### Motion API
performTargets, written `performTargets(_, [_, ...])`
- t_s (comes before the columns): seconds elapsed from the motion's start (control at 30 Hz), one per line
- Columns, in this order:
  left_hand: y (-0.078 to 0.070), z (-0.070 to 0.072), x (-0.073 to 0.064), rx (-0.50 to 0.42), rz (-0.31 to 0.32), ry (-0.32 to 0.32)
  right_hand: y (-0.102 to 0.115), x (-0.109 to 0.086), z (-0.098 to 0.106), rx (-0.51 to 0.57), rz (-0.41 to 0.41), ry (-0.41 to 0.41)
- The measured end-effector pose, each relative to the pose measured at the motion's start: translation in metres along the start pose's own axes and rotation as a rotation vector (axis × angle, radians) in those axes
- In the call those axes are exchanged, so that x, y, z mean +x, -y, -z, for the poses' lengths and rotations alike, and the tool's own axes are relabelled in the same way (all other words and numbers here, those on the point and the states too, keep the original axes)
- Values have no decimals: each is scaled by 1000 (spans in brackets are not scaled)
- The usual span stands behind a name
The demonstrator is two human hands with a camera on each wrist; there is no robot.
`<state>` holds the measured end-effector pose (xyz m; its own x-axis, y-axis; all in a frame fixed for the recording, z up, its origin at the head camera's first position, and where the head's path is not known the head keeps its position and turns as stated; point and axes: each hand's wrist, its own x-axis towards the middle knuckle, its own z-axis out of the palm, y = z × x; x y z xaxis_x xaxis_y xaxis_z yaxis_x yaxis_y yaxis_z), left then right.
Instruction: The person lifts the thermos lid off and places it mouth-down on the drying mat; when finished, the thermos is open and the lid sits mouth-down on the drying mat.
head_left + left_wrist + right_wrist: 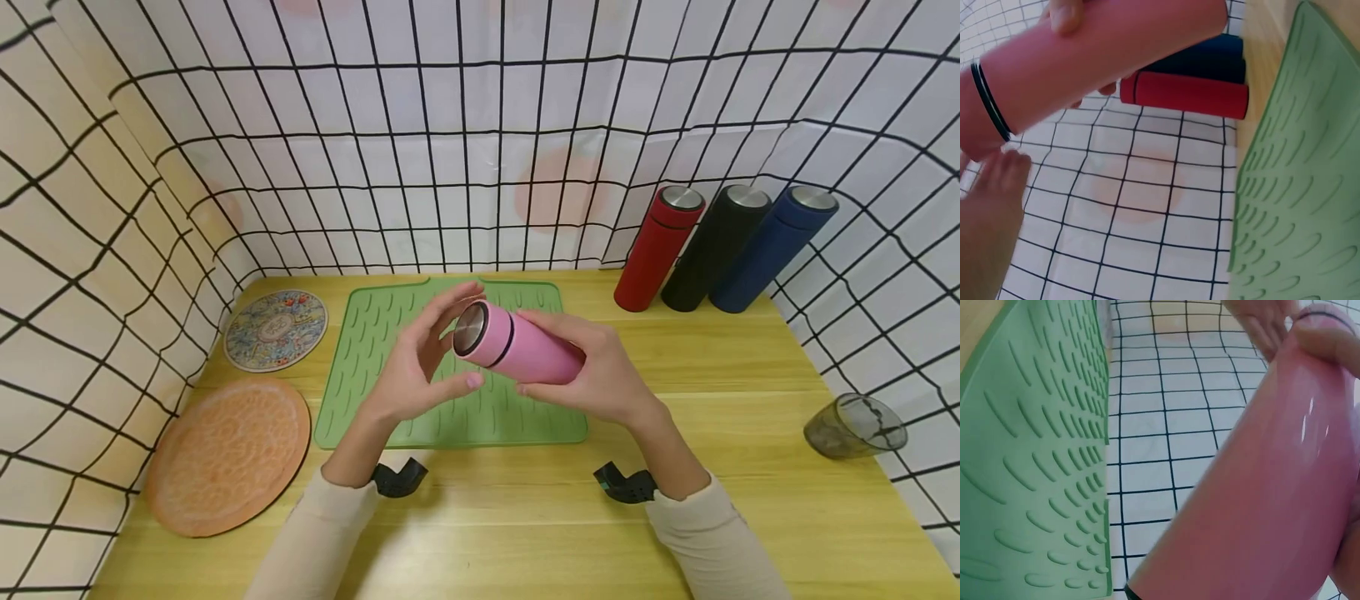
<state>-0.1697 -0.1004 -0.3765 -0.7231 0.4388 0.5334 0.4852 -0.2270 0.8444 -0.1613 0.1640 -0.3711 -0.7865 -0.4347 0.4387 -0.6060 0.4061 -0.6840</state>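
Observation:
A pink thermos flask [543,354] with a steel-topped lid [471,328] is held up over the green drying mat [450,421], tilted with its lid toward the left. My right hand [607,367] grips the flask's body, thumb on the near side and fingers on the far side. Around the lid end, my left hand [412,362] is spread with thumb and fingers apart. In the left wrist view, the left fingers [1007,172] are right at the lid's edge. The dark ring between lid and body shows in the head view.
Red [658,250], black [716,250] and blue [772,250] flasks stand at the back right. A grey see-through cup [840,433] is at the right edge. On the left lie a patterned round mat [276,331] and an orange round board [228,457]. Grid-patterned cloth walls enclose the wooden table [510,533].

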Motion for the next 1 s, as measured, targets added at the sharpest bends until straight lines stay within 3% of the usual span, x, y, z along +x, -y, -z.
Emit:
performTargets(0.1, [-2,0,2,-68,-89,126,0,-1,1,22,20,24])
performTargets(0.2, [-2,1,3,-90,-126,165,1,-1,3,30,33,41])
performTargets(0.27, [-1,1,2,-80,-107,128,2,-2,3,28,31,43])
performTargets(0.43, [1,-3,1,-3,16,-50,4,-3,4,17,20,41])
performTargets(0.5, [2,-4,1,8,31,-61,3,-3,4,13,16,41])
performTargets(0.57, [3,-5,2,-6,-1,-8,3,-4,5,15,10,42])
performTargets(0.7, [4,-3,3,-72,-137,155,3,-5,7,21,10,56])
performTargets(0.8, [3,-2,3,-125,-186,206,3,-5,9,33,20,75])
performTargets(0.87, [2,-2,3,-143,-169,181,3,-5,9,35,21,84])
performTargets(1.0, [3,-2,0,-96,-88,38,3,-4,9,30,15,91])
